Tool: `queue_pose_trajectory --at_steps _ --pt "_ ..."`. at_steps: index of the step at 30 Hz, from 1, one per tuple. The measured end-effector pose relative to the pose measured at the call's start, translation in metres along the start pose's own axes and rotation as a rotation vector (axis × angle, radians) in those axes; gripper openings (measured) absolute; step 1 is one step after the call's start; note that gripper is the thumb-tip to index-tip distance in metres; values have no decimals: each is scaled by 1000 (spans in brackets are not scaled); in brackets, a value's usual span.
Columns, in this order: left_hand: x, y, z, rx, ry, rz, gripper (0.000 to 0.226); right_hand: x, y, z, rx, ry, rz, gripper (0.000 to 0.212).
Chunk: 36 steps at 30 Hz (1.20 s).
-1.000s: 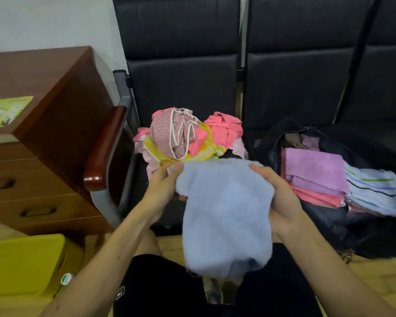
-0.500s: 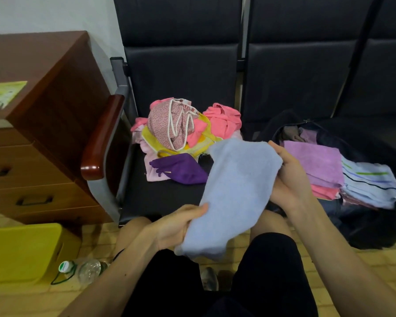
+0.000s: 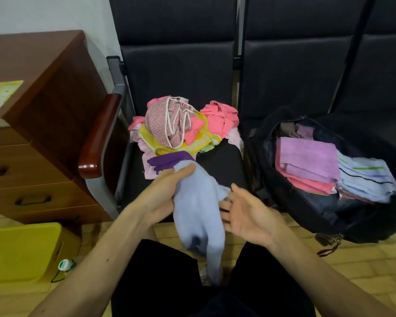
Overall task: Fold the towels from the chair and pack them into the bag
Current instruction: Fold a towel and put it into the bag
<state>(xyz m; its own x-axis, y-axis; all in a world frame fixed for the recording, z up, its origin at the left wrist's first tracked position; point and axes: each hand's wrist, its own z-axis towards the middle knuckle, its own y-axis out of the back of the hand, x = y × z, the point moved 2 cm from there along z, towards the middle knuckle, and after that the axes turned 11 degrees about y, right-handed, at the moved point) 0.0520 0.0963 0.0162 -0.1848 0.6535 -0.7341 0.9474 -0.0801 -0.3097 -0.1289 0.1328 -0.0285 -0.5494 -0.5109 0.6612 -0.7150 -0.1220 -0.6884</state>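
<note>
Both forearms are reaching fwd from the bottom corners, converging over the lap. Left grip is curling round the top of the light-blue towel, thumb on top. Right grip is hanging slack, palm facing left, fingers spread beside the cloth.

The light blue towel hides the fingertips of the right hand. The yellow box covers most of the bottle. The bag runs past the right edge.
</note>
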Motion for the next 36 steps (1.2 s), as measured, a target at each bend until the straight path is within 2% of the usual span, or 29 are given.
queue_pose_trajectory --at_steps 5,9,13,17,20,24,25,28,29,33,36 --pt "-14 1 -7 7 -34 30 26 33 -3 1 -27 259 -47 67" --pt "-29 2 -13 25 -98 86 24 55 -14 -1 -65 389 -189 23" --pt "-41 10 -19 -14 -120 309 30 74 -26 -5 -188 551 -510 10" --pt "-52 13 -26 -10 -101 380 39 91 -32 -11 -294 643 -707 10" --pt "-63 17 -26 -89 -101 338 41 99 -36 -13 -300 665 -782 8" --pt "-75 18 -25 -177 -144 263 10 108 -43 -12 -291 720 -868 4" --pt "-78 17 -26 -191 -153 240 13 110 -45 -13 -288 738 -885 4" --pt "-89 16 -28 -222 -200 168 54 116 -50 -14 -320 819 -999 16" --pt "-92 17 -30 -223 -220 143 60 118 -51 -14 -334 845 -1038 21" --pt "-103 15 -40 -96 -267 232 49 127 -55 -16 -277 903 -1102 24" --pt "-108 20 -40 -140 -294 417 46 132 -56 -16 -251 875 -1172 24"
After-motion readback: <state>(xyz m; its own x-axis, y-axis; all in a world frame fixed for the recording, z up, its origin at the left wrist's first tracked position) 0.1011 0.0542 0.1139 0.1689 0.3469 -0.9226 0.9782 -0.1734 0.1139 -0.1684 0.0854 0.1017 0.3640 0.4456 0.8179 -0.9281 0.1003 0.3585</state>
